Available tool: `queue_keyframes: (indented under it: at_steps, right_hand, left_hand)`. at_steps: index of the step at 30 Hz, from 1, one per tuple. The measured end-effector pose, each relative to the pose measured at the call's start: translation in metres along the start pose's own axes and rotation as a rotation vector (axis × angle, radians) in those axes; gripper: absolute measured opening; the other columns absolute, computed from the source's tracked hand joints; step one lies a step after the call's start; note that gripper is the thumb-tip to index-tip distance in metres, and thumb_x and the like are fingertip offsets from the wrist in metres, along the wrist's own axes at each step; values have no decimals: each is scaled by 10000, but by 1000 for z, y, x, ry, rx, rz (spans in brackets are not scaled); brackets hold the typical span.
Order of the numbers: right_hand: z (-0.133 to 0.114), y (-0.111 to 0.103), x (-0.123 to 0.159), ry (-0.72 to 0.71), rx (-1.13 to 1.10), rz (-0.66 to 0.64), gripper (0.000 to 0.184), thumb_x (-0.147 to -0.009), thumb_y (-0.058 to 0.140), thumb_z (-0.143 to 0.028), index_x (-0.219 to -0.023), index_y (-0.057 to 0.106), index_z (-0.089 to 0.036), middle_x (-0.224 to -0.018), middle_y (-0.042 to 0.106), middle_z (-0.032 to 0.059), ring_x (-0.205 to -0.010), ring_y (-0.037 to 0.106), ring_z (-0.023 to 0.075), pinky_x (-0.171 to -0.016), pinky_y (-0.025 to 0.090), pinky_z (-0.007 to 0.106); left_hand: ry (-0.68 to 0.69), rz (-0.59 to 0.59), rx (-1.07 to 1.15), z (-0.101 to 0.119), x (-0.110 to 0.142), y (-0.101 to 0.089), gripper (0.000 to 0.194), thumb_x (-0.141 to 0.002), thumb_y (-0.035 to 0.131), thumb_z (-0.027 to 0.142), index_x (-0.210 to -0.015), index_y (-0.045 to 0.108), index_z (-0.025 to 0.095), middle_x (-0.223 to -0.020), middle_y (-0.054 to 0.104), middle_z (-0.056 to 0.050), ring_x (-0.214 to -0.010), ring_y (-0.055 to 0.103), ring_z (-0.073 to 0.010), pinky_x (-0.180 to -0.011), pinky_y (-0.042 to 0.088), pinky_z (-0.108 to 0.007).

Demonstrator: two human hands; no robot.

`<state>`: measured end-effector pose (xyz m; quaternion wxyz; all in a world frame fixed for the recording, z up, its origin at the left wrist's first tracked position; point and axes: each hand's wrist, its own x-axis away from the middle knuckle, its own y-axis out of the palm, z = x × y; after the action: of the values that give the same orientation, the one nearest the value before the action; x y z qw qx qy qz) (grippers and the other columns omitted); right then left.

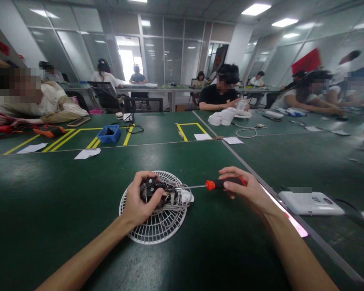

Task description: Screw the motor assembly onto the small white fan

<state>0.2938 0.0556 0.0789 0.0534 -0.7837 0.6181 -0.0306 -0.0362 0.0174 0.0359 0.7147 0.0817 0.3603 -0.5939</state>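
A round white fan grille (151, 234) lies flat on the green table. On top of it sits a dark fan motor (145, 192) with wires and a white plastic piece (185, 196) at its right end. My left hand (141, 198) is closed round the motor, thumb on the near side, fingers over the far side. In my right hand (241, 184) is a screwdriver (220, 184) with a black and red handle, gripped between thumb and fingers. Its shaft points left, level, and the tip reaches the motor's right part. Whether the tip sits in a screw I cannot tell.
A white power bank (311, 203) with a cable lies to the right, by a bright pink-white strip (286, 214). Across the table are a blue bin (109, 133), paper slips (87, 153), yellow tape outlines and white fan parts (223, 117). Other people sit around.
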Motion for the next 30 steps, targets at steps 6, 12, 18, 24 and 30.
queue_keyframes:
  at_steps: [6,12,18,24,30]
  right_hand:
    - [-3,5,-1,-20,3,6,465,-728,846,-489,-1057,686,-201,-913,704,58,-677,661,173,-506,542,252]
    - [-8,8,0,185,112,-55,540,-891,595,-655,-1156,632,-186,-655,688,25,-354,512,100,-298,325,192]
    - [-7,6,0,96,6,-15,506,-760,800,-499,-1133,643,-196,-656,614,-29,-427,513,100,-347,347,201]
    - [-2,5,-2,-27,-101,30,512,-653,890,-354,-1088,659,-217,-955,688,36,-599,572,125,-483,461,250]
    - [-4,6,2,-24,-158,13,521,-638,884,-234,-1107,656,-244,-998,697,21,-804,646,168,-719,542,281]
  left_hand:
    - [-2,-4,-4,1,0,-2,315,-850,683,294,-1127,551,225,-1049,682,-54,-939,700,-214,-885,564,-379]
    - [-15,-4,-32,2,0,-1,357,-823,709,292,-1138,557,220,-1029,692,-54,-929,709,-223,-877,574,-387]
    - [-37,16,-42,2,1,1,352,-815,714,254,-1132,564,225,-1022,698,-43,-928,714,-218,-888,575,-388]
    - [-38,14,-49,3,0,2,368,-801,725,263,-1130,568,221,-1021,702,-46,-931,716,-220,-871,589,-385]
    - [-48,4,-34,4,2,0,363,-819,718,255,-1145,561,236,-1032,694,-30,-934,712,-212,-893,581,-376]
